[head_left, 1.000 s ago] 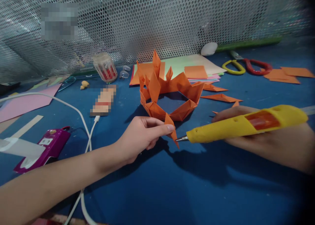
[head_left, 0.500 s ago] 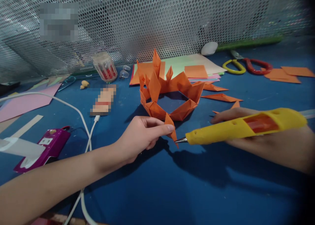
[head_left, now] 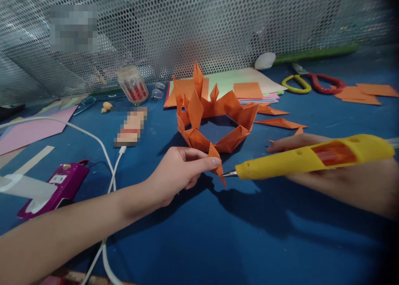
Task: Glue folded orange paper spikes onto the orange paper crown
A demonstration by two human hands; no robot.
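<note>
head view: the left hand [head_left: 177, 172] is pinching a small orange folded piece [head_left: 217, 162] between thumb and fingertips, near the middle of the blue worktop [head_left: 199, 235]. the right hand [head_left: 339, 177] is gripping a yellow glue gun [head_left: 308, 158], its metal tip pointing at the piece. an orange paper crown [head_left: 215, 114] is sitting just beyond, scissors [head_left: 311, 84] far right.
</note>
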